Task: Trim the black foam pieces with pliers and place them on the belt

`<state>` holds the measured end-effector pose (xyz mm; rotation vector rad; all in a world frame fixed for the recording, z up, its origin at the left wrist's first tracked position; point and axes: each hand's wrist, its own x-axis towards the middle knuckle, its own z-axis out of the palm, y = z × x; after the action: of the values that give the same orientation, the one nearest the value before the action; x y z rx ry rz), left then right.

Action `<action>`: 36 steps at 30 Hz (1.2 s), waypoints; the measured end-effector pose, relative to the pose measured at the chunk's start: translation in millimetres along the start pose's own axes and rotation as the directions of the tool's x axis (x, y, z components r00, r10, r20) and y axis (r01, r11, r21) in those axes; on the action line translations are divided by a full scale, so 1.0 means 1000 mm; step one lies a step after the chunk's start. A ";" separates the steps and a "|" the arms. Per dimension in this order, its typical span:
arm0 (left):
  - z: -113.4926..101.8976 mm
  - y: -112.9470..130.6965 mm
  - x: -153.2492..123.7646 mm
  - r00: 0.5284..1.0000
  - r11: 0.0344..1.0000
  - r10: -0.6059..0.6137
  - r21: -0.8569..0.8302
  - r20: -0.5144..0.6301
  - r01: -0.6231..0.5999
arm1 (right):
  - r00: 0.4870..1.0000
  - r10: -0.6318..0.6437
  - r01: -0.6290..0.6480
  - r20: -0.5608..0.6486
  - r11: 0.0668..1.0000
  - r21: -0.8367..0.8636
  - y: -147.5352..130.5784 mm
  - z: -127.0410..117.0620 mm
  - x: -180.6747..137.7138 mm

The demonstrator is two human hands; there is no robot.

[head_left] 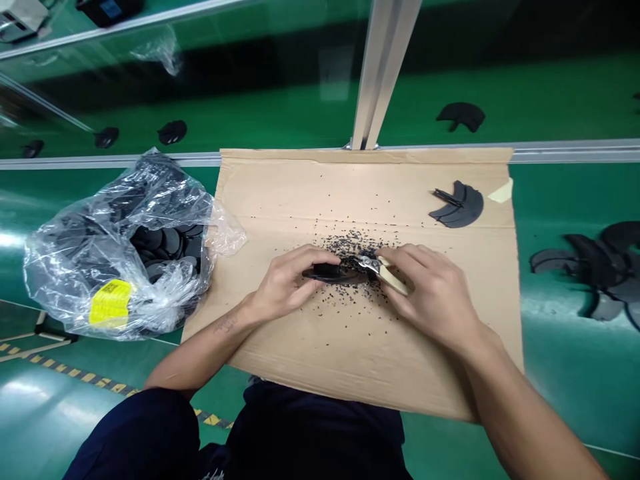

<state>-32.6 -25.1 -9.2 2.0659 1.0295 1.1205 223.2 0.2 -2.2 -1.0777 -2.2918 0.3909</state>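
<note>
My left hand (293,283) pinches a black plastic part (327,272) between thumb and fingers, low over the cardboard sheet (280,343). In my right hand (425,287) is a pair of nippers (395,277) with pale handles, fingers wrapped round them. The metal jaws are at the right end of the black part; whether they bite on it I cannot tell. Many tiny black clippings (355,240) lie scattered on the cardboard under and around both hands. At the sheet's upper right rests a fan-shaped black part (460,205) with thin prongs.
To the left, a clear plastic bag (65,247) with a yellow label holds many black discs (167,241). Loose black parts (600,267) are piled on the green table at right. A metal upright (385,73) and rail (575,152) border the far side.
</note>
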 end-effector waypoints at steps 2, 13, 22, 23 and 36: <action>0.000 0.001 0.000 1.000 1.000 -0.006 -0.020 -0.003 0.006 | 0.999 -0.049 0.049 0.009 0.999 -0.005 0.000 0.001 -0.001; 0.001 0.004 -0.002 1.000 0.995 -0.002 -0.101 0.020 0.004 | 0.980 -0.198 0.198 0.004 0.978 -0.067 -0.001 -0.005 -0.002; 0.000 0.008 -0.001 0.999 0.986 0.024 -0.164 0.029 -0.019 | 0.973 -0.230 0.231 0.019 0.969 -0.088 -0.003 -0.004 -0.001; 0.000 0.008 -0.001 0.999 0.985 0.030 -0.170 0.028 -0.025 | 0.973 -0.229 0.230 0.021 0.968 -0.098 -0.003 -0.004 -0.002; 0.005 0.004 -0.005 0.998 0.981 0.065 -0.180 -0.013 -0.067 | 0.964 -0.267 0.254 -0.015 0.930 -0.266 -0.013 -0.002 -0.006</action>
<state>-28.5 -32.5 -10.5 1.9655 0.8352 1.2085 219.7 -12.4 3.4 -0.8726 -2.4465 -0.0475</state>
